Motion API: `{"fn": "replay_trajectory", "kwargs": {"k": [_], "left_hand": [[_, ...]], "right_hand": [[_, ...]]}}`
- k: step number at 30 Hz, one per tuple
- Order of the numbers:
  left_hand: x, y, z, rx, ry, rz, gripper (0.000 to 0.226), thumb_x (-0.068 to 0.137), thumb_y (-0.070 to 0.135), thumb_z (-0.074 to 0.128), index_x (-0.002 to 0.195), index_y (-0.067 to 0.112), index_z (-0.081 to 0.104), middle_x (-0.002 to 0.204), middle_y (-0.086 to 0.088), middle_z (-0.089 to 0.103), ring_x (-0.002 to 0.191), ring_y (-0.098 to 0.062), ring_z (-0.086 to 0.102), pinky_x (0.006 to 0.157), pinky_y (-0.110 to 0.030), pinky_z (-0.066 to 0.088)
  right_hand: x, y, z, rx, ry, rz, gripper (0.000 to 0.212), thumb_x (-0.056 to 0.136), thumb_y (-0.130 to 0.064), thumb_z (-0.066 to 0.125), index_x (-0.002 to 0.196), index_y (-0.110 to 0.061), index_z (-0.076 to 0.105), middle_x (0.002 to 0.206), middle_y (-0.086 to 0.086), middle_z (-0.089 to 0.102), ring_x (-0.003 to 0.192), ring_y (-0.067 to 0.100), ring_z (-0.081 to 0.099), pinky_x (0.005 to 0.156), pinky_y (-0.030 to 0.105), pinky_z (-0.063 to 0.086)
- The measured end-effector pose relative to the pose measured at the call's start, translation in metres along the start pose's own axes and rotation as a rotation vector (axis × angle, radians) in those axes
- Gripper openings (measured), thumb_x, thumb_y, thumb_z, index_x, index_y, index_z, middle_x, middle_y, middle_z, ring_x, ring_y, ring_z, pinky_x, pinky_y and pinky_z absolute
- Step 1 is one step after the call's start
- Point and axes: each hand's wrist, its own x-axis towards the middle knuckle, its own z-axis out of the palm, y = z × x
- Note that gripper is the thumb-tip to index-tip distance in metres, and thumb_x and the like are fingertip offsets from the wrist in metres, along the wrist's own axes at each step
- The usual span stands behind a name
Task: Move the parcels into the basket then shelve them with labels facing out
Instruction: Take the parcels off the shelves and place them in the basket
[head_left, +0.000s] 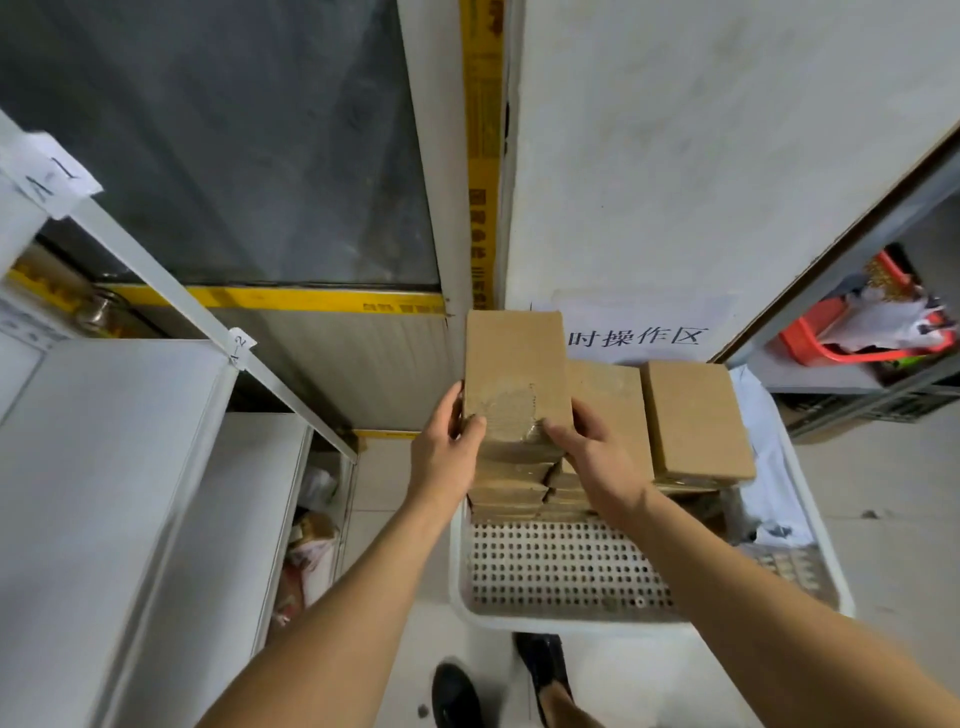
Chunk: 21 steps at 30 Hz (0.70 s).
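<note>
The shelf (119, 467) filled the left side, its white boards tagged A-1 and A-2, the nearest board bare where it showed. The white basket (566, 621) sat on the floor at centre, its perforated near half showing bare and its far half packed with 3 stacks of brown parcels (696, 415). The top parcel (514, 364) of the left stack was between both hands, above the pile; whether it still rested on the parcel beneath could not be told. The left hand (444, 452) gripped its near left corner, thumb curled over the taped face and fingers wrapped behind the edge. The right hand (597, 457) gripped the near right corner the same way, thumb on top. No label showed on the face turned up, only worn tape. This looked like the shelving step, with a parcel being taken out of the basket. The next move would likely call for lifting it free without toppling the stack, swinging it left to the shelf, and turning it until the labelled side, wherever that was, faced outward.
</note>
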Motion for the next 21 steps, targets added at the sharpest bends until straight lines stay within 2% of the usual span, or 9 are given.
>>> {"fn": "replay_trajectory", "kwargs": {"k": [3, 5, 7, 10, 14, 16, 18, 19, 21], "left_hand": [[0.007, -0.015, 0.005, 0.003, -0.001, -0.026, 0.055, 0.103, 0.039, 0.065, 0.155, 0.041, 0.048, 0.139, 0.016, 0.065, 0.123, 0.001, 0.062, 0.104, -0.028, 0.052], [0.009, -0.020, 0.006, 0.004, 0.007, -0.024, 0.056, 0.099, 0.046, 0.066, 0.153, 0.044, 0.050, 0.134, 0.020, 0.067, 0.118, 0.009, 0.063, 0.101, -0.025, 0.053], [0.011, -0.021, 0.006, 0.001, 0.014, -0.025, 0.060, 0.093, 0.054, 0.065, 0.151, 0.046, 0.050, 0.131, 0.023, 0.067, 0.117, 0.010, 0.063, 0.100, -0.025, 0.053], [0.009, -0.017, 0.006, -0.006, -0.001, -0.054, 0.057, 0.096, 0.054, 0.064, 0.151, 0.051, 0.047, 0.134, 0.024, 0.065, 0.118, 0.010, 0.061, 0.102, -0.026, 0.052], [-0.001, -0.007, 0.003, 0.069, 0.000, -0.070, 0.054, 0.104, 0.047, 0.060, 0.155, 0.047, 0.042, 0.134, 0.019, 0.063, 0.105, 0.013, 0.061, 0.090, -0.019, 0.049], [-0.005, 0.000, -0.002, 0.153, -0.010, -0.069, 0.057, 0.104, 0.048, 0.058, 0.158, 0.042, 0.040, 0.138, 0.015, 0.061, 0.113, -0.001, 0.063, 0.097, -0.024, 0.048], [-0.010, 0.008, -0.011, 0.238, -0.040, -0.071, 0.059, 0.104, 0.049, 0.059, 0.159, 0.036, 0.042, 0.142, 0.012, 0.059, 0.121, -0.008, 0.063, 0.098, -0.025, 0.048], [-0.013, 0.013, -0.016, 0.270, -0.047, -0.065, 0.058, 0.104, 0.049, 0.060, 0.157, 0.035, 0.045, 0.144, 0.011, 0.060, 0.121, -0.009, 0.064, 0.096, -0.024, 0.049], [-0.022, 0.024, -0.027, 0.320, -0.042, -0.031, 0.053, 0.103, 0.048, 0.061, 0.153, 0.032, 0.051, 0.146, 0.003, 0.063, 0.123, -0.010, 0.065, 0.096, -0.024, 0.051]], "right_hand": [[0.007, 0.009, -0.005, -0.014, -0.026, 0.005, 0.043, 0.106, -0.018, 0.061, 0.149, -0.019, 0.054, 0.135, -0.002, 0.072, 0.124, 0.014, 0.067, 0.098, 0.024, 0.057], [0.010, 0.012, -0.007, -0.008, -0.035, -0.005, 0.046, 0.106, -0.021, 0.062, 0.150, -0.019, 0.052, 0.137, -0.004, 0.071, 0.125, 0.011, 0.067, 0.094, 0.020, 0.056], [0.011, 0.013, -0.009, -0.006, -0.041, -0.001, 0.048, 0.106, -0.023, 0.062, 0.152, -0.020, 0.049, 0.138, -0.005, 0.069, 0.125, 0.010, 0.067, 0.094, 0.020, 0.056], [0.013, 0.014, -0.011, -0.035, -0.058, 0.013, 0.055, 0.104, -0.030, 0.065, 0.155, -0.022, 0.045, 0.142, -0.005, 0.067, 0.128, 0.012, 0.065, 0.096, 0.022, 0.056], [0.010, 0.009, -0.011, -0.159, -0.063, 0.037, 0.072, 0.098, -0.040, 0.070, 0.160, -0.024, 0.036, 0.143, -0.005, 0.064, 0.124, 0.014, 0.068, 0.089, 0.025, 0.059], [0.008, 0.000, -0.010, -0.321, -0.039, 0.010, 0.078, 0.099, -0.038, 0.071, 0.162, -0.024, 0.029, 0.146, -0.005, 0.057, 0.130, 0.019, 0.062, 0.096, 0.031, 0.058], [0.008, -0.014, -0.009, -0.544, -0.017, -0.079, 0.080, 0.099, -0.031, 0.072, 0.164, -0.023, 0.026, 0.157, 0.002, 0.045, 0.140, 0.023, 0.051, 0.113, 0.042, 0.049], [0.008, -0.023, -0.008, -0.659, -0.021, -0.145, 0.080, 0.099, -0.028, 0.072, 0.164, -0.022, 0.026, 0.163, 0.003, 0.038, 0.145, 0.024, 0.044, 0.121, 0.043, 0.040], [0.007, -0.042, -0.004, -0.812, -0.036, -0.260, 0.078, 0.099, -0.025, 0.071, 0.164, -0.019, 0.027, 0.166, 0.004, 0.033, 0.149, 0.023, 0.036, 0.122, 0.036, 0.029]]}}
